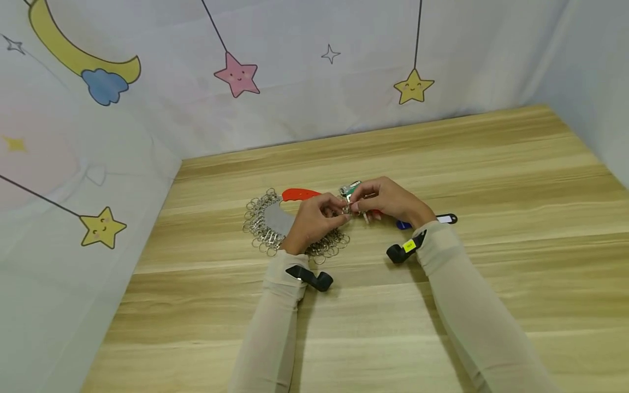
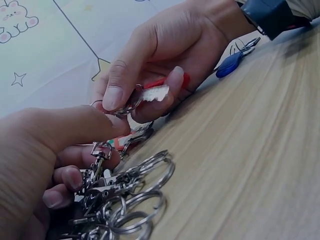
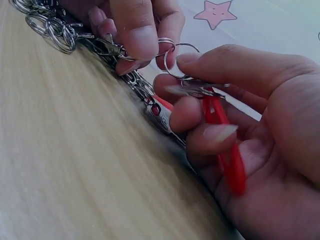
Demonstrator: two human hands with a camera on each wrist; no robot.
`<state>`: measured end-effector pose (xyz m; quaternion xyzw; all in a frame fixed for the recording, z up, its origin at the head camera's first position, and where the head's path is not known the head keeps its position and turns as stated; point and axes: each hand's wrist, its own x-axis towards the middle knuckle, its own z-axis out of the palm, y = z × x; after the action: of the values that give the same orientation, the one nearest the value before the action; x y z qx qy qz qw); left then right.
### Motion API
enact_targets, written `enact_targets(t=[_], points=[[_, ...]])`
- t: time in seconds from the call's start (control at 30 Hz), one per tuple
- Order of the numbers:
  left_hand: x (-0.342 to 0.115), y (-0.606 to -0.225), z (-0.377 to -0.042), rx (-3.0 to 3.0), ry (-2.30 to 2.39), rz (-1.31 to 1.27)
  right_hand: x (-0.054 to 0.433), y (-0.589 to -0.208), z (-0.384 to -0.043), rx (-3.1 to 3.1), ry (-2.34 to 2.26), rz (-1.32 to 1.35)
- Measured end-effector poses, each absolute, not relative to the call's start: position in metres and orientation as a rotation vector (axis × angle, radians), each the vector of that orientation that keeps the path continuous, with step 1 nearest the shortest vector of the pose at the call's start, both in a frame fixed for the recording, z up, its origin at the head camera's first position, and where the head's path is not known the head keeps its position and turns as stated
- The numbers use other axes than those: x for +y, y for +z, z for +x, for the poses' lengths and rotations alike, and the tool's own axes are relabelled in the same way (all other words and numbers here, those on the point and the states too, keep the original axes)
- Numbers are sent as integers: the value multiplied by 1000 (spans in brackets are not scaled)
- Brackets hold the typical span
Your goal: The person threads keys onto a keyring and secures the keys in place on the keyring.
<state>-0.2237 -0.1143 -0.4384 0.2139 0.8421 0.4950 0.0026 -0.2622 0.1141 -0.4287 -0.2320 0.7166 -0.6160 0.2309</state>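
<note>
Between thumb and fingers, my left hand [image 1: 310, 222] pinches a metal split ring [image 3: 166, 41] joined to a swivel clasp [image 3: 113, 48]. My right hand [image 1: 393, 202] holds a smaller key ring [image 3: 172, 67] carrying a silver key [image 2: 156, 93] and a red tag [image 3: 236, 172], which lies across its curled fingers. The two rings meet at the fingertips; whether they are linked cannot be told. Under and beside my left hand lies a grey curved plate [image 1: 278, 219] with a red handle [image 1: 297, 194], its edge fringed with several clasps and rings [image 1: 255, 221].
Just behind the hands lies a green-and-clear tagged item [image 1: 350, 189], partly hidden. A blue tag [image 2: 229, 65] and a black tag with a white label [image 1: 447, 219] lie by my right wrist. Printed fabric walls [image 1: 314, 109] border the wooden table [image 1: 373, 327] at the back and left.
</note>
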Motion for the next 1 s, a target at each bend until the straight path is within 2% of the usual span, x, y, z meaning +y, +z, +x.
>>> enact_targets(t=[1.0], points=[[-115, -440, -225, 2648, 1545, 668, 113, -431, -262, 1890, -1757, -591]])
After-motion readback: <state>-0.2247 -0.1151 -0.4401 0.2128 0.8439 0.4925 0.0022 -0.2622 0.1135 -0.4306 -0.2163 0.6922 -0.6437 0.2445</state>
